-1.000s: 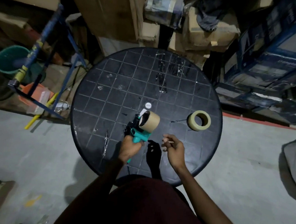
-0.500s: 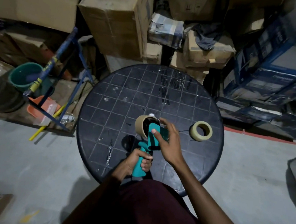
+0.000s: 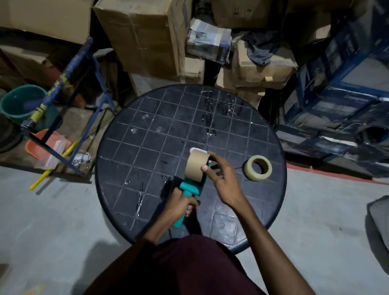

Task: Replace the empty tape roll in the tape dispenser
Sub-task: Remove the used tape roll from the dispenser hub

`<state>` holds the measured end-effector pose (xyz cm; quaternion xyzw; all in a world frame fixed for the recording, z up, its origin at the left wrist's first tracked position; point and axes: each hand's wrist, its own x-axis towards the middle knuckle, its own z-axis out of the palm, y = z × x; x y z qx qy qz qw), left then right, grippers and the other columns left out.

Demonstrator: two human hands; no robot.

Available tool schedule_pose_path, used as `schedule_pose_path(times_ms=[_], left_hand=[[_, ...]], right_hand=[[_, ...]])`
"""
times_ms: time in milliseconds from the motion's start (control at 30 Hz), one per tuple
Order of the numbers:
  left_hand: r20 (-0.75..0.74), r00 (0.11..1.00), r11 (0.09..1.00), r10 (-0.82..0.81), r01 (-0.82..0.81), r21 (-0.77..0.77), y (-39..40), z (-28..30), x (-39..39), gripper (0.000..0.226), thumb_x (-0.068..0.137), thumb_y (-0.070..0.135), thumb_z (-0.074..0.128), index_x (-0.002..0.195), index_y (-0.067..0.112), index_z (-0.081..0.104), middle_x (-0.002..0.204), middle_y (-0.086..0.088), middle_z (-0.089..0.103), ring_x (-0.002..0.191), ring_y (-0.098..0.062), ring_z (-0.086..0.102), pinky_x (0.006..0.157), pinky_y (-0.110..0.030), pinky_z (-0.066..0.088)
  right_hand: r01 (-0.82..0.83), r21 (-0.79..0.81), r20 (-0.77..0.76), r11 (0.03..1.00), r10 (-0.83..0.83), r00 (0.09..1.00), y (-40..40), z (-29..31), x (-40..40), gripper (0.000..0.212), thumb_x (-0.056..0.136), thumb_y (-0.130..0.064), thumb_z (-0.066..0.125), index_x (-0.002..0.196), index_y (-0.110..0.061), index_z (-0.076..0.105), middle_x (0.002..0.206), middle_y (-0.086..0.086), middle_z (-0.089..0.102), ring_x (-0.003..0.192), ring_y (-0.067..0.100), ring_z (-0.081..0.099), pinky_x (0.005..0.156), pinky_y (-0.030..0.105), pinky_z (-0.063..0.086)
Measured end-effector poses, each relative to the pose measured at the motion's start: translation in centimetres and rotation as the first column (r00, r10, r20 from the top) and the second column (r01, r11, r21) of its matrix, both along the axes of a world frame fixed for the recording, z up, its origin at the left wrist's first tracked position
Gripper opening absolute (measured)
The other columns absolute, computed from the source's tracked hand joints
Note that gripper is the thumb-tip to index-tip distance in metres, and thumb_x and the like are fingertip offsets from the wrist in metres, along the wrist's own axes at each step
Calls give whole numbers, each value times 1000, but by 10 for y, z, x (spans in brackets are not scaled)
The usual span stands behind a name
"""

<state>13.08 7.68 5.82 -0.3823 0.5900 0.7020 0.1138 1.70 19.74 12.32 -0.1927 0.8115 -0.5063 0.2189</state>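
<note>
The left hand is gripping the handle of the green tape holder, fingers curled tight around it, just above the near side of the round black surface. The right hand is holding the brown empty roll that is sitting on the holder, with the thumb on its side and fingers curled behind it. A new roll of tape is lying flat on the surface, near the right hand but not touching it.

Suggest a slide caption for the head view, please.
Left hand grips the teal tape dispenser; right hand holds its brown cardboard core.
</note>
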Motion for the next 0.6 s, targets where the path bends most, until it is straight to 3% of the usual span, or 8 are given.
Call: schedule_pose_path(times_ms=[67, 167, 233, 300, 433, 500, 600], left_hand=[[16, 999, 972, -42, 44, -229, -7, -1, 0, 8, 76, -1, 71, 77, 4, 65, 66, -14, 61, 49, -21, 49, 52, -31, 38], [87, 987, 838, -132, 158, -523, -15, 5, 5, 15, 73, 16, 73, 83, 6, 70, 77, -11, 75, 69, -30, 70, 63, -40, 59], [128, 978, 721, -163, 207, -662, -18, 17, 8, 24, 71, 29, 67, 86, 10, 69, 79, -8, 75, 70, -30, 71, 62, -39, 60], [178, 959, 532, -221, 271, -802, -22, 30, 10, 30, 72, 37, 61, 90, 14, 68, 75, -5, 72, 61, -25, 64, 55, -28, 52], [194, 932, 202, -305, 263, -943, -38, 65, 13, 27, 69, 37, 56, 85, 17, 64, 64, -6, 67, 56, -30, 66, 56, -32, 58], [178, 928, 57, -327, 207, -977, -43, 85, 13, 21, 65, 32, 64, 77, 15, 60, 56, -5, 62, 47, -30, 62, 47, -30, 54], [174, 916, -30, -362, 175, -984, -46, 109, 7, 21, 63, 26, 66, 77, 12, 60, 56, -4, 58, 44, -28, 57, 44, -29, 51]], right_hand=[[-65, -39, 52, 997, 67, 996, 15, 2, -8, 64, 82, -13, 78, 141, -28, 58, 136, -5, 59, 123, 20, 59, 104, 49, 53], [-109, 3, -51, 994, 109, 993, 32, 5, -8, 84, 64, -9, 84, 139, -36, 57, 131, -14, 53, 125, 11, 58, 105, 45, 54], [-109, -11, -108, 994, 108, 988, 36, 7, 0, 91, 63, -7, 84, 143, -37, 53, 132, -10, 46, 125, 12, 56, 104, 44, 55], [-108, -26, -156, 994, 103, 982, 39, 9, 8, 97, 65, -3, 84, 148, -37, 49, 133, -5, 38, 127, 15, 52, 109, 40, 52], [-107, -118, -229, 987, 78, 970, 49, 25, 19, 99, 66, -22, 93, 151, -43, 46, 136, -6, 33, 136, 11, 45, 115, 23, 46], [-71, -187, -311, 980, 10, 950, 52, 38, 22, 94, 63, -36, 97, 147, -38, 53, 138, -9, 38, 138, 14, 47, 112, 21, 48], [24, -281, -391, 959, -137, 910, 45, 53, 23, 92, 54, -41, 103, 132, -20, 58, 138, -6, 53, 135, 18, 56, 109, 31, 51]])
